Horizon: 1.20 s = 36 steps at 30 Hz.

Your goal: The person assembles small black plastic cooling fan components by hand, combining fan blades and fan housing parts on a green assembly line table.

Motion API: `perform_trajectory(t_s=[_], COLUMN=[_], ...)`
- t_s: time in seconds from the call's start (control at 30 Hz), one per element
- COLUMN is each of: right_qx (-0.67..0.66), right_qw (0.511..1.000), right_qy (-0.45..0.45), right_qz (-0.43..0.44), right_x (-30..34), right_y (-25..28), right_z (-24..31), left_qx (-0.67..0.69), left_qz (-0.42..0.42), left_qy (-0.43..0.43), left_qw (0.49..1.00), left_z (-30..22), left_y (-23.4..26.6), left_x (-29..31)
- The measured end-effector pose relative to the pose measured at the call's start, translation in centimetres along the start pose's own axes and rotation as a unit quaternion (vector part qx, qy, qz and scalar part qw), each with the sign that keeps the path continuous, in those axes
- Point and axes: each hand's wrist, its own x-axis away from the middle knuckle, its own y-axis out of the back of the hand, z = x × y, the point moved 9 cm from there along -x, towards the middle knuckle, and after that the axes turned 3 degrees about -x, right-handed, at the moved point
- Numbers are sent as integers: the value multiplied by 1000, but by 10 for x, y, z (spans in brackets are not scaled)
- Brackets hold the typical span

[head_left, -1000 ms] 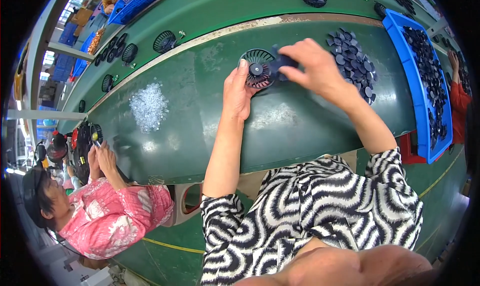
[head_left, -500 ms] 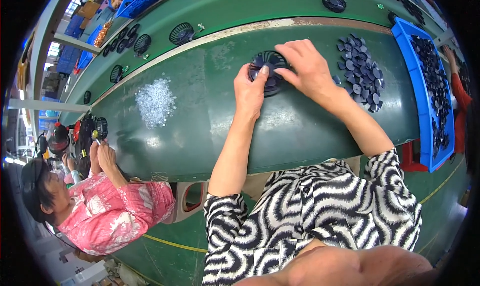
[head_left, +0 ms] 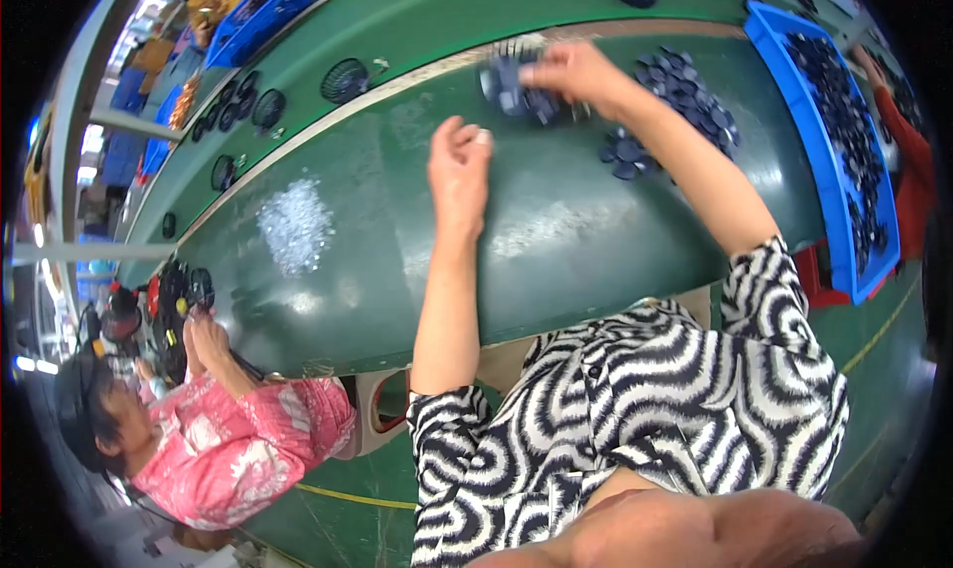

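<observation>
My right hand (head_left: 574, 76) is closed on a dark, round slatted fan wheel (head_left: 516, 89) near the far edge of the green table (head_left: 367, 300). Motion blurs the wheel, so its details are hard to make out. My left hand (head_left: 460, 176) is apart from it, above the table to its left. Its fingers are half curled with a gap by the thumb, and I see nothing held. A pile of small dark rounded pieces (head_left: 687, 96) lies beyond my right forearm, with a smaller cluster (head_left: 625, 156) beside that arm.
Small clear pieces form a heap (head_left: 296, 225) at the left. A blue crate (head_left: 844, 225) of dark parts stands at the right end. Beyond the table's raised edge, a green belt (head_left: 437, 22) carries several dark fan wheels (head_left: 344, 80). A co-worker in pink (head_left: 238, 439) works at the left.
My left hand has let go of the fan wheel and drawn back left. My right hand has carried the wheel farther away, toward the table's far edge. The view has shifted slightly.
</observation>
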Motion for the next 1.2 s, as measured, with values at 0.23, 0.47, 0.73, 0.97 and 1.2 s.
perform_trajectory(t_s=[0.23, 0.47, 0.73, 0.97, 1.2], right_qx=[197, 469, 257, 204, 177], right_qw=[970, 879, 914, 928, 939], right_qy=[122, 83, 312, 311, 293], right_qz=[-76, 17, -39, -25, -2], right_x=[41, 117, 141, 138, 134], right_y=[74, 5, -50, -48, -56], right_z=[-3, -10, 4, 6, 9], left_qx=[44, 4, -56, -521, -503], left_qz=[59, 79, 104, -130, -185], left_qy=[76, 36, 28, -228, 12], left_qw=[994, 996, 993, 812, 844], left_z=[15, 9, -30, -54, 27], left_y=[-16, -15, -30, 56, 154], left_x=[-6, 2, -4, -152, -254])
